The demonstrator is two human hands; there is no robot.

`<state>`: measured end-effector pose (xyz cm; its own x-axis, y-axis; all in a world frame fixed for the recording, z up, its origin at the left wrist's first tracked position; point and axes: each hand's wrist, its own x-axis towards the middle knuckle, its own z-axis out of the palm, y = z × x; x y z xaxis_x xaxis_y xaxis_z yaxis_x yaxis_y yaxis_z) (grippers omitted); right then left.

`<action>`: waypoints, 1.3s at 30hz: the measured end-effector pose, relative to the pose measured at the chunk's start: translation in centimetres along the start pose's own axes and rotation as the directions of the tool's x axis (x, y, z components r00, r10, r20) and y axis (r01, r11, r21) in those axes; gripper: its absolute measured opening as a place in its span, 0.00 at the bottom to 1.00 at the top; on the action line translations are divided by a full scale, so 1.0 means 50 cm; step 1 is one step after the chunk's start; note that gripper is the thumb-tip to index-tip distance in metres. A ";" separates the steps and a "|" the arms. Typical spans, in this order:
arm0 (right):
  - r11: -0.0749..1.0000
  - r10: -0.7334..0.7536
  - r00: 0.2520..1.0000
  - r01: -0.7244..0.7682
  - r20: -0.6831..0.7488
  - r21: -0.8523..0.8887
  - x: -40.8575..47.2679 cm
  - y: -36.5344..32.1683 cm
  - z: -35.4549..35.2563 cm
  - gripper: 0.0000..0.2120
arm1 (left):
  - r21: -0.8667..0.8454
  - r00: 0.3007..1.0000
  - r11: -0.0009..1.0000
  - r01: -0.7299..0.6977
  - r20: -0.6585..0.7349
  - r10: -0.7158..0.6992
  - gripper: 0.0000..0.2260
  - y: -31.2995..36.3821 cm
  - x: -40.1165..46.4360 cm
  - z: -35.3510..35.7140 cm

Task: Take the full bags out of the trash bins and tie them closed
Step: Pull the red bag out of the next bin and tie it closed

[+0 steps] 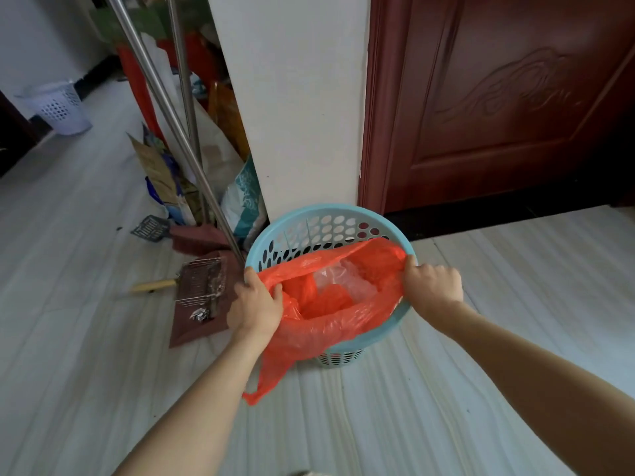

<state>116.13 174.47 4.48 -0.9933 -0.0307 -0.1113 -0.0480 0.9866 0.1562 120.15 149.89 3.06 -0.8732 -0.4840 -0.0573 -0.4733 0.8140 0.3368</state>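
A light blue perforated trash bin (323, 218) stands on the floor against a white pillar. An orange-red plastic bag (330, 324) lines it, its mouth pulled open, with clear plastic and more orange plastic inside. One bag handle hangs over the near side of the bin toward the floor. My left hand (256, 304) grips the bag's left edge at the bin rim. My right hand (433, 283) grips the bag's right edge at the opposite rim.
A white pillar (302, 108) rises behind the bin, with a dark red door (498, 104) to its right. Left of the bin lie a dustpan (202, 297), metal poles (171, 111) and leaning bags. A white perforated bin (58, 104) stands far left.
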 end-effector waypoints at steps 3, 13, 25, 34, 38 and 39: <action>0.980 -0.166 0.985 0.171 0.057 -0.105 -0.008 -0.010 -0.035 0.12 | 0.157 0.980 0.987 -0.034 0.197 0.003 0.31 -0.022 0.015 -0.040; 0.515 -0.024 0.984 -0.137 0.175 0.846 -0.007 -0.021 -0.049 0.09 | 0.061 0.964 0.995 0.077 0.252 -0.090 0.13 -0.058 0.026 -0.103; -0.542 0.032 0.905 -0.340 0.423 0.769 -0.002 0.029 -0.035 0.14 | -0.694 0.889 0.712 0.104 0.386 0.246 0.05 -0.009 -0.014 -0.094; 0.364 -0.226 0.949 -0.126 0.219 0.923 -0.050 0.051 -0.085 0.25 | -0.099 0.926 0.940 -0.328 0.164 0.340 0.06 -0.012 -0.008 -0.128; 0.832 -0.362 0.874 0.147 0.323 0.535 -0.083 0.073 -0.083 0.39 | -0.099 0.954 0.953 -0.286 0.061 0.293 0.07 -0.032 -0.004 -0.128; 0.864 -0.368 0.869 0.188 0.330 0.467 -0.087 0.077 -0.075 0.32 | -0.119 0.962 0.957 -0.264 0.035 0.269 0.07 -0.034 -0.002 -0.125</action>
<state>119.86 177.79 9.22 -0.8113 -0.3369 -0.4778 -0.1796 0.9214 -0.3447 121.75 146.56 8.36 -0.9719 -0.2352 0.0025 -0.2091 0.8686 0.4493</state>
